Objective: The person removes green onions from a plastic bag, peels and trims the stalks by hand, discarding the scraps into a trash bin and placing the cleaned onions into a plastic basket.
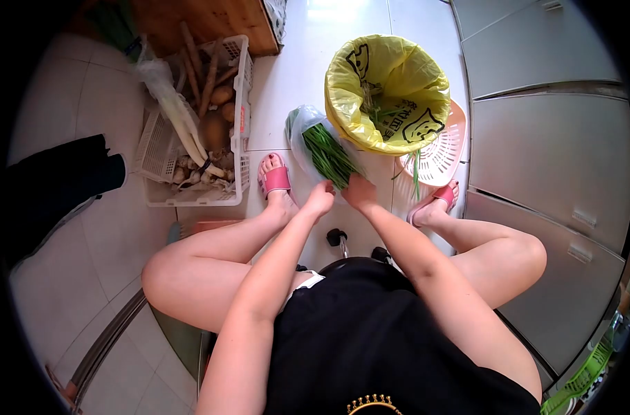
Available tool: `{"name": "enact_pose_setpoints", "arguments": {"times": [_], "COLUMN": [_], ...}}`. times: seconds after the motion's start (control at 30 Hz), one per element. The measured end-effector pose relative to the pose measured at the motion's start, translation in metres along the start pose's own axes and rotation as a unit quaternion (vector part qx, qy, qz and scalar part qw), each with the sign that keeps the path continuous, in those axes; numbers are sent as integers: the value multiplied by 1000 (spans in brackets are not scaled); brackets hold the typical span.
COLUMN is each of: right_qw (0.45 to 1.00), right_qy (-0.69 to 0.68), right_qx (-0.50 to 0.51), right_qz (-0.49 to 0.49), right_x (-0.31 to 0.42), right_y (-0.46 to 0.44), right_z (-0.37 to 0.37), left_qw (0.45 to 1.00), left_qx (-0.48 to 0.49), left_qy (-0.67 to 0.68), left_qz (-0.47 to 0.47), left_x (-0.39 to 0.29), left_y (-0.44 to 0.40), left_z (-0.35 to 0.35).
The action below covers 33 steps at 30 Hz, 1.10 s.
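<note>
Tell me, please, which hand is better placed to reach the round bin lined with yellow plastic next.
Probably the right hand: it is at the long green stalks, nearer the bin; the left hand sits farther off.

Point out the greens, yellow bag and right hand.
Greens [327, 151]: head view, middle of the bunch.
Yellow bag [423, 79]: head view, inner wall.
Right hand [358, 191]: head view, middle of the hand.

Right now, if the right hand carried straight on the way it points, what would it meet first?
The right hand would most likely meet the green stalks first; they lie directly ahead, with the plastic bag around and beyond them. Its fingertips may already touch them; depth is unclear.
</note>
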State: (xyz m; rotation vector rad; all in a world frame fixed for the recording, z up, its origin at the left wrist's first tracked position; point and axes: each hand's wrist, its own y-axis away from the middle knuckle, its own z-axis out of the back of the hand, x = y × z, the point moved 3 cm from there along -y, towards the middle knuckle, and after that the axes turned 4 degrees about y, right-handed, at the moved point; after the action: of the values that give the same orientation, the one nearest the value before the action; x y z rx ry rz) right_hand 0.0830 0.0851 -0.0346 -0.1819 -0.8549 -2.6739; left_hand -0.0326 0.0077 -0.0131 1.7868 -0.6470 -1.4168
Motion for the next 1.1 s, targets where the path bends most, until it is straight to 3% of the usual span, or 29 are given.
{"name": "enact_pose_setpoints", "arguments": {"times": [0.23, 0.33, 0.53, 0.63, 0.73, 0.83, 0.93, 1.1], "right_qw": [993, 993, 970, 918, 908, 902, 938, 907], "right_qy": [-107, -75, -211, -347, -348, -366, -301, -390], "right_qx": [40, 85, 107, 192, 231, 226, 166, 156], "right_qz": [-31, 46, 64, -16, -30, -36, 43, 18], "right_x": [1, 2, -7, -8, -5, -4, -1, 10], "right_y": [-8, -5, -15, -14, -11, -9, -12, 19], "right_z": [12, 23, 13, 11, 20, 24, 22, 59], "left_qw": [999, 996, 985, 984, 985, 980, 970, 927], "left_qx": [0, -1, 0, 11, 18, 2, 15, 11], "left_qy": [45, 77, 164, 171, 164, 184, 228, 369], "left_qz": [22, 41, 53, 51, 54, 71, 88, 63], "left_x": [2, -2, 1, 5, 0, -9, -14, -6], "left_y": [-7, -4, -12, -16, -12, -4, -5, -34], "left_z": [-3, -5, -5, -5, -5, -7, -6, -4]}}
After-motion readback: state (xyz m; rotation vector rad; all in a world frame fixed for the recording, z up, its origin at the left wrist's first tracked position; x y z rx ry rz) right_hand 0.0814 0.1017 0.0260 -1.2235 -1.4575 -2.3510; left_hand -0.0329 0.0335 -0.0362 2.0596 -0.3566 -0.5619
